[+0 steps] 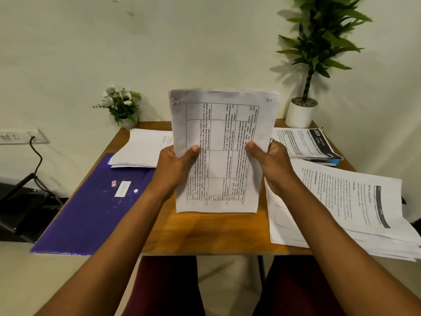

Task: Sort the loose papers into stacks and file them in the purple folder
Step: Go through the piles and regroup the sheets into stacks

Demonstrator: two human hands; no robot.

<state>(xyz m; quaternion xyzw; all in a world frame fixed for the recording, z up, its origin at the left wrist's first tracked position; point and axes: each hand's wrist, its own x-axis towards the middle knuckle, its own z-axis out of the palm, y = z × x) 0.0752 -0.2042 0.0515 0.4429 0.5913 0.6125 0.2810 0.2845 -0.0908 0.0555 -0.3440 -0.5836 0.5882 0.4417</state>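
I hold a bundle of printed papers point(222, 142) upright over the middle of the wooden table point(205, 231), its bottom edge down at the tabletop. My left hand point(176, 166) grips its left edge, thumb on the front. My right hand point(271, 165) grips the right edge the same way. The purple folder point(91, 208) lies shut at the table's left, overhanging the edge. A white paper stack point(143, 149) rests behind it, partly on the folder. Another stack point(307, 142) lies at the back right, and a large loose pile point(355, 213) spreads over the right front.
A small pot of white flowers point(123, 108) stands at the back left corner, and a tall green plant in a white pot point(301, 110) at the back right. A wall socket with a black cable point(34, 142) is on the left. My knees are under the table.
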